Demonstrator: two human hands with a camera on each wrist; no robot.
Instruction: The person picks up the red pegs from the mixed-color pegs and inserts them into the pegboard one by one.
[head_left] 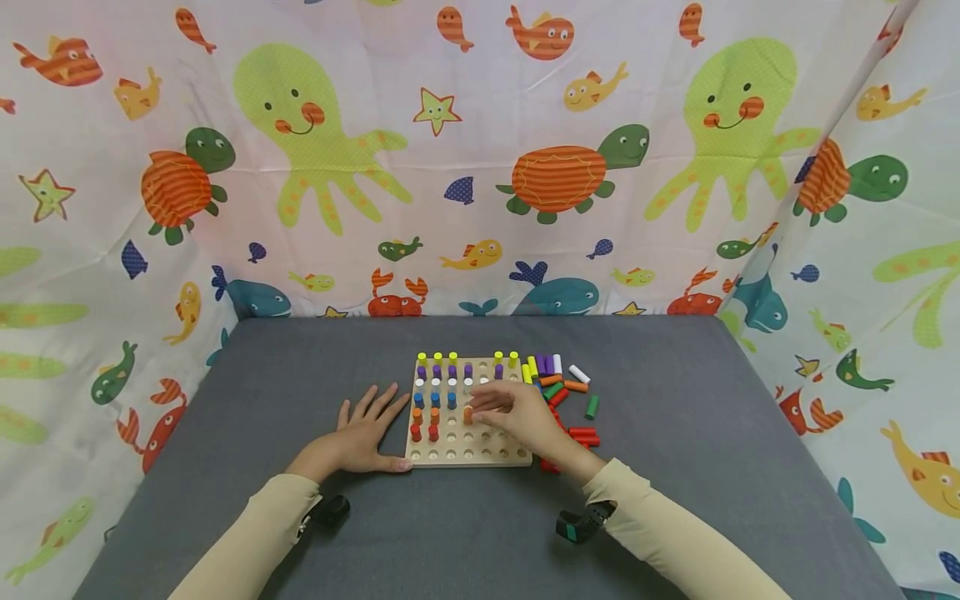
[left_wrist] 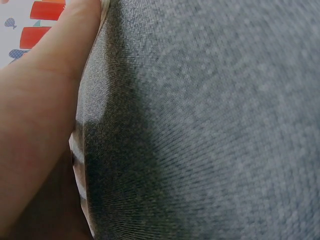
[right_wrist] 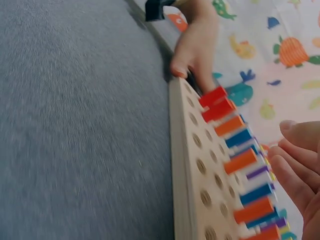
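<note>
In the head view a wooden peg board [head_left: 468,460] lies on the grey table, with coloured pegs standing in rows. My left hand [head_left: 360,437] is spread flat beside it, thumb at the near left corner. My right hand [head_left: 517,412] hovers over the board's right half and hides several holes there. Its fingertips are close to an orange peg [head_left: 468,415] standing in a hole. From the right wrist, the thumb and fingers [right_wrist: 290,177] show apart from each other and from this upright orange peg [right_wrist: 240,161], with nothing between them.
Loose pegs lie right of the board, among them a green peg [head_left: 592,407], a white peg [head_left: 579,374] and red pegs [head_left: 583,437]. A patterned cloth [head_left: 480,167] hangs behind the table. Each wrist wears a black strap device [head_left: 585,522].
</note>
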